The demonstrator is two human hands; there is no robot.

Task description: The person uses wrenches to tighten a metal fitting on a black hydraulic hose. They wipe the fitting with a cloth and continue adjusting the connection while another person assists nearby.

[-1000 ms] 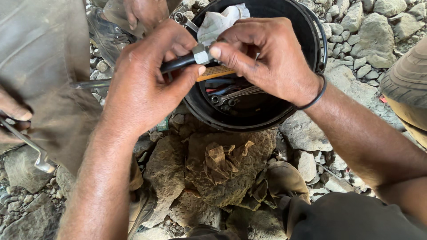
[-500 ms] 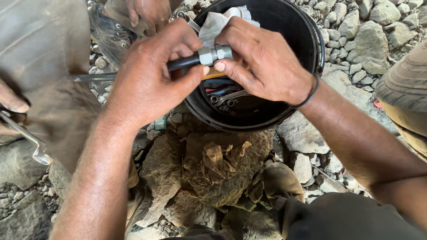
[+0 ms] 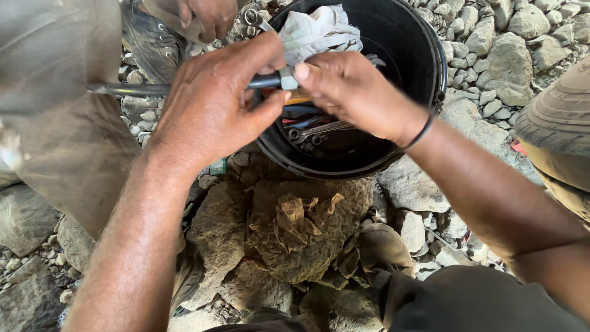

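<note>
Two bare hands meet over the near-left rim of a black bucket [image 3: 430,37], working one long dark metal rod [image 3: 132,90]. The rod's long axis runs roughly level across the view, left to right, its far end pointing left past a grey cloth [image 3: 55,92] and its near end pointing right into the bucket's mouth. Left hand [image 3: 212,104] is wrapped around the rod's right part, fingers curled over the top, thumb pressed underneath. A small light-coloured metal fitting [image 3: 287,79] sits on the rod's right end, just where both hands touch. Right hand [image 3: 356,92] comes in from the right with fingers narrow, pinched on that fitting; hand is motion-blurred, so the exact grip can't be told. A thin black band [image 3: 423,132] circles the right wrist. Inside the bucket: a crumpled white rag [image 3: 322,31] at the top, several spanners [image 3: 319,130] lying on the bottom, an orange-handled tool partly hidden under the hands. Bucket stands on rough stones [image 3: 485,43]. Below it, a brown scrap of rag [image 3: 301,215] lies on a big flat rock [image 3: 276,246]. Another person's hand [image 3: 209,15] shows at the top edge, beside a worn shoe [image 3: 144,37]. A tyre [image 3: 556,132] is at the right edge.
</note>
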